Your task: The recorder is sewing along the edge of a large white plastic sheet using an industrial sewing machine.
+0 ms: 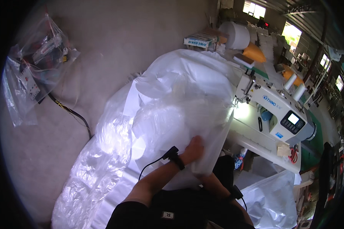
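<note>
A large heap of white fabric and clear plastic film (160, 114) spreads in front of me, left of the sewing machine. My left hand (195, 147), slightly blurred, is closed on the clear plastic sheet (214, 141), its fingers bunched together. Its wrist carries a black band with a cable. My right hand (203, 177) is under the near edge of that sheet, so its fingers are hidden. The sheet's upper part is smeared by motion and reaches toward the needle area of the white sewing machine (263, 95), whose lamp is lit.
Red-handled scissors (293, 155) lie at the machine table's (252, 143) near right corner. A plastic-wrapped bundle (271, 202) is below it. On the left wall (114, 45) hang clear bags (38, 68) and a black cable (76, 114). A white roll (235, 35) stands behind.
</note>
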A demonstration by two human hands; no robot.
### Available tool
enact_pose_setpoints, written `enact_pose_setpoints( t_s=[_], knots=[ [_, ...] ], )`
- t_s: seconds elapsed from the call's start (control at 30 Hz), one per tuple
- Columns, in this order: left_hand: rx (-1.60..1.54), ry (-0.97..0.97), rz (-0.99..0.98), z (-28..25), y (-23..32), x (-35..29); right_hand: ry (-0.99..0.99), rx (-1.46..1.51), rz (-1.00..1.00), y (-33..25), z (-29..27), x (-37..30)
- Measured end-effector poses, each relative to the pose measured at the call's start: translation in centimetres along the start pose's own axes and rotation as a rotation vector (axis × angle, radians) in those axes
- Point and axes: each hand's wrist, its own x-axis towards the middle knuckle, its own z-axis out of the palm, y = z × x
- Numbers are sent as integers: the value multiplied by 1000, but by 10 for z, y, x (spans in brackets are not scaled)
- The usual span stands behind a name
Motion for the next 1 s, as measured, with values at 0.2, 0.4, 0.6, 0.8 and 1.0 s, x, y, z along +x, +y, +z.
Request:
enact_pose_setpoints(
  t_s=[0.2,0.4,0.6,0.8,1.0],
  knots=[
    [-32,799,-445,56,-292,-147,62,292,289,24,-1,-41],
    [610,471,-1356,-115,-465,-337,46,583,530,41,21,-31],
    [353,-160,-808,-166,-281,-216,0,648,551,35,32,-7],
    [-591,487,-153,-138,-102,-87,20,460,781,15,-11,-2],
    [93,717,-475,-134,-121,-1,103,40,671,-40,-76,21]
  ],
)
